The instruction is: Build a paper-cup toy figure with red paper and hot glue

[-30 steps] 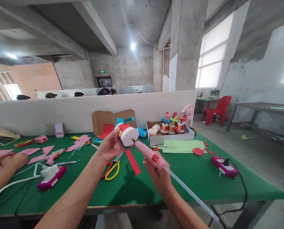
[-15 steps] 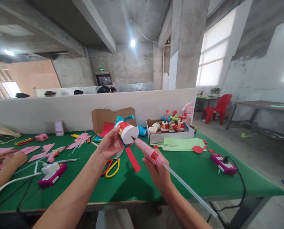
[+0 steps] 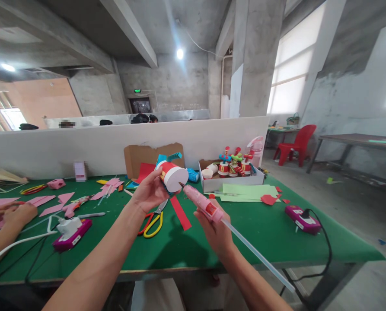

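Tipped on its side, a paper cup (image 3: 176,178) wrapped in a red band, with blue paper strips attached, is held in my left hand (image 3: 152,191). Its white round base faces right. My right hand (image 3: 215,229) is closed around a pink hot glue gun (image 3: 201,203), from whose back a long clear glue stick (image 3: 257,255) sticks out. The nozzle is at the right edge of the cup's base; whether it touches cannot be made out. Below my left hand lie scissors (image 3: 154,224) with red and yellow handles and a red paper strip (image 3: 180,214).
A white box (image 3: 233,185) holds several decorated cups. Green paper sheets (image 3: 249,192) lie before it. Purple power sockets (image 3: 72,237) with cables stand at both sides. Another person's hands (image 3: 17,214) work among pink paper at left, near a second glue gun (image 3: 74,207).
The glue gun's nozzle has shifted slightly along the edge of the cup's base. Both hands keep their hold, and the view has moved a little.
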`<move>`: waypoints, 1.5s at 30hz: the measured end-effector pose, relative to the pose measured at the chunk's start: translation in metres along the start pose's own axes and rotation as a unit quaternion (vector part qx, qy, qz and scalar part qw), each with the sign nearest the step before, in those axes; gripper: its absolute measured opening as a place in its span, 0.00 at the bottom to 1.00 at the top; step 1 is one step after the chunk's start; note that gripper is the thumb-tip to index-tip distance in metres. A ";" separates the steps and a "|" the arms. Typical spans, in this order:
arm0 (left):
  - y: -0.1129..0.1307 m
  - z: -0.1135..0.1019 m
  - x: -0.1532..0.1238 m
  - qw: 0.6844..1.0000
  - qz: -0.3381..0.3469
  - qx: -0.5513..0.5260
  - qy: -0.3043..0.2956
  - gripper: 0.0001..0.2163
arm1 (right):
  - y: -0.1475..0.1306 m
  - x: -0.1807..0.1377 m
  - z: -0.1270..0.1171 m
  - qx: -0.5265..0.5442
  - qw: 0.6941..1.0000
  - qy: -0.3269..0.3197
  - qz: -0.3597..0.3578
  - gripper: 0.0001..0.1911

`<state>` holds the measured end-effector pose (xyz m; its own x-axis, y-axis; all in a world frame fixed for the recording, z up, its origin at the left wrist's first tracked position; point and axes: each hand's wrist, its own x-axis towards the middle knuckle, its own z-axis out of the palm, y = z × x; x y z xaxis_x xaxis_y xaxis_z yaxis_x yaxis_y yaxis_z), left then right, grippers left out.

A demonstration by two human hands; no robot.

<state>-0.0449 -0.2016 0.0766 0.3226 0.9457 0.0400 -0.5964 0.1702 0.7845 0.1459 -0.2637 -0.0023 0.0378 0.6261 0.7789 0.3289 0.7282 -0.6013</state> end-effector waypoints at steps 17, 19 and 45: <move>-0.002 0.004 -0.003 1.000 -0.008 -0.023 0.012 0.09 | -0.003 0.004 0.003 -0.007 1.000 0.003 -0.023 0.12; -0.002 0.004 -0.003 1.000 -0.009 -0.025 0.011 0.08 | -0.003 0.004 0.003 -0.007 1.000 0.003 -0.022 0.12; -0.003 0.003 -0.004 0.999 0.000 -0.031 0.028 0.08 | 0.008 0.000 0.003 -0.032 0.999 0.006 0.002 0.14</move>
<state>-0.0418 -0.2068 0.0758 0.2824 0.9593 0.0046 -0.6414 0.1853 0.7445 0.1459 -0.2568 -0.0079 0.0497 0.6248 0.7792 0.3877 0.7069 -0.5916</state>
